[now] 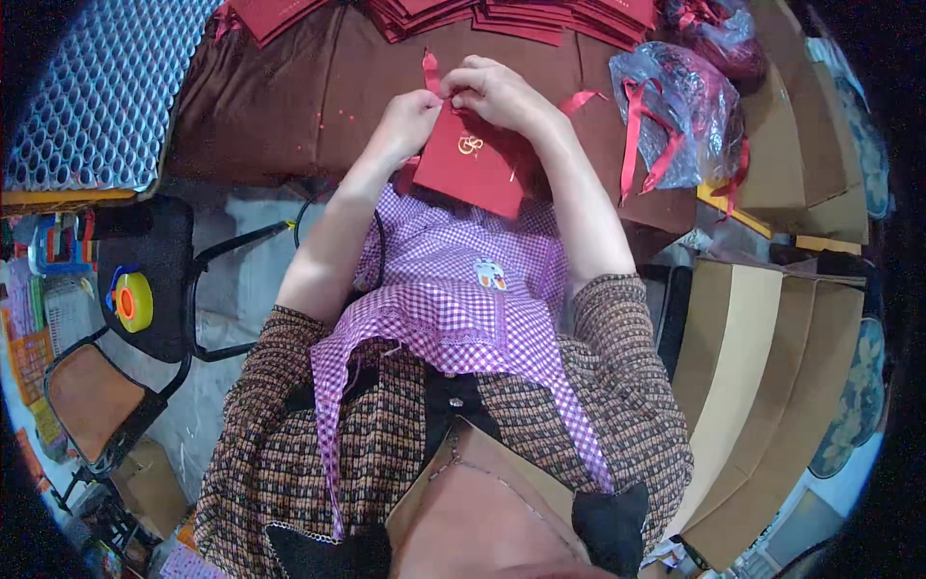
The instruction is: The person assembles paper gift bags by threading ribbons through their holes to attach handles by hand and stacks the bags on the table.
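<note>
A red paper piece with a gold emblem, which looks like a small gift bag (473,164), lies tilted at the near edge of the brown-covered table, its lower end over my lap. My left hand (413,124) pinches its upper left corner. Just right of it, my right hand (497,96) has its fingers curled and pinched at the top edge, where a red ribbon (431,70) sticks up beyond the fingertips. Exactly how the ribbon sits in the bag is hidden by my fingers.
Piles of flat red bags (521,19) lie along the table's far side. At right are a clear plastic bag (690,106) with red ribbons (632,135) and cardboard boxes (743,386). A black chair (154,270) holding a yellow tape roll (133,301) stands left.
</note>
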Available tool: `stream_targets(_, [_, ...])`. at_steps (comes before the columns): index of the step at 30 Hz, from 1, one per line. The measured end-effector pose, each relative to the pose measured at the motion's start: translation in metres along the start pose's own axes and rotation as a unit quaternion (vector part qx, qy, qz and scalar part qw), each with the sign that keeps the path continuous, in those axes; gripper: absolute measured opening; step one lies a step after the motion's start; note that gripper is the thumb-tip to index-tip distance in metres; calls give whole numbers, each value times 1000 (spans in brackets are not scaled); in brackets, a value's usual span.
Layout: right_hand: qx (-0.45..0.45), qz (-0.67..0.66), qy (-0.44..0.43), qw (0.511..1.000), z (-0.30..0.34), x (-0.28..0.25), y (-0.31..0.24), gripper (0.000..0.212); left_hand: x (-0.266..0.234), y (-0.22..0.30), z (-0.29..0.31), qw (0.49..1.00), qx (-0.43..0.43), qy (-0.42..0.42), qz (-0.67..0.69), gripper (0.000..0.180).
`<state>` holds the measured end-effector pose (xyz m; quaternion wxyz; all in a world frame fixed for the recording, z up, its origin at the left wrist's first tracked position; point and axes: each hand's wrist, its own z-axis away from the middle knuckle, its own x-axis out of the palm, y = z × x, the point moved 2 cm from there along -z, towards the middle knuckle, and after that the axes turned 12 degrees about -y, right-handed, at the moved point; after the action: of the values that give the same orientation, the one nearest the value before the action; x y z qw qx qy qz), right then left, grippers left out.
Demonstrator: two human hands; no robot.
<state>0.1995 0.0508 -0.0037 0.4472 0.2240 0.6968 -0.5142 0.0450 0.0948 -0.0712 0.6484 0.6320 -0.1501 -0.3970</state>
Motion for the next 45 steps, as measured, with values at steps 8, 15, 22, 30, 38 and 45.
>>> stream_targets(8, [-6,28,-49,998,3,1,9,7,-7,9,2,984,-75,44,155,17])
stream_targets(15, [35,65,14,997,17,0,14,11,-44,-7,7,952,-15,185,244,25])
stream_targets(22, [214,6,298,930,78,-16,34,21,-52,25,56,949,109,199,-220,18])
stream_targets(30, [506,137,178,833,99,-18,66,53,-19,23,64,934,153,63,-315,25])
stream_targets(38, [312,57,331,889,78,-1,88,25,-13,29,52,973,68,8,-220,26])
stream_targets(45, [-97,-681,424,589,93,-36,54,15,-22,28,52,988,38,23,-146,21])
